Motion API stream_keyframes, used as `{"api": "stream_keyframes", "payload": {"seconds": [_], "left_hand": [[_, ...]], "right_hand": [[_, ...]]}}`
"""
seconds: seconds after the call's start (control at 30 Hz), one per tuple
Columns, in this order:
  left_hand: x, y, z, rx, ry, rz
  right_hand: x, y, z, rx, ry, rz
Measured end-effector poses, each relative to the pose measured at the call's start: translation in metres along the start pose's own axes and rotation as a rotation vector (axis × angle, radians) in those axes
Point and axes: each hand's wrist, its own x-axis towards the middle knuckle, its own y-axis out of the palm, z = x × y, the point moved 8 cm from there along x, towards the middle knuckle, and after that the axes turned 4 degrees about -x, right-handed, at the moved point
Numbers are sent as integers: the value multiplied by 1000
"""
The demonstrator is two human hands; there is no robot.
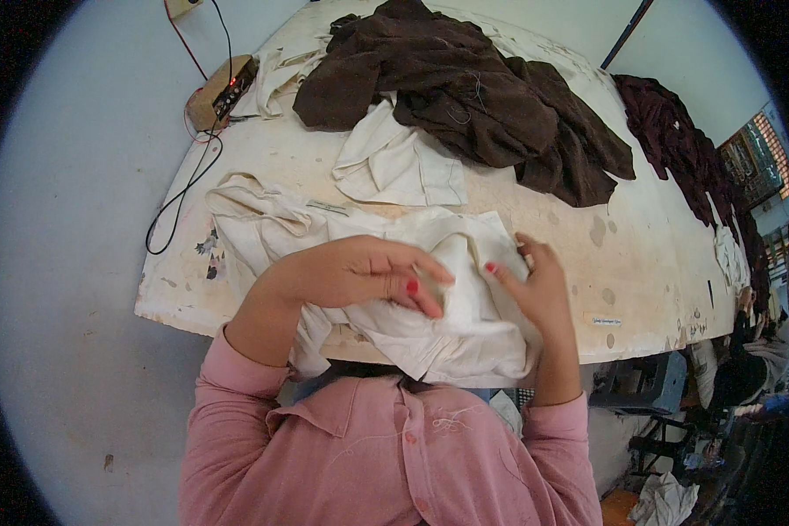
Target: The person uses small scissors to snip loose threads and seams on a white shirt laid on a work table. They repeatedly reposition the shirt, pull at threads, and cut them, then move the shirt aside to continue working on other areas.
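A white cloth garment lies crumpled along the near edge of the table, and its lower part hangs over that edge. A small label shows near its upper fold. Over the middle of the garment, my left hand is bent at the wrist, its fingers curved but apart and slightly blurred. My right hand is at the garment's right side, thumb and fingers spread. Neither hand visibly grips the cloth. Whether the fingertips touch it, I cannot tell.
Dark brown garments are heaped at the table's far side, partly over another white piece. A wooden box with a black cord sits far left. Maroon cloth drapes the right edge of the stained table.
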Motion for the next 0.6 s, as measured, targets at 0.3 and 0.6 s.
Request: {"api": "stream_keyframes", "payload": {"seconds": [0.3,0.6], "left_hand": [[14,-59,38,1188,-173,-519],[23,-66,4,849,-23,-793]], "right_hand": [[19,-25,-26,78,25,-158],[30,-25,26,308,-22,-234]]}}
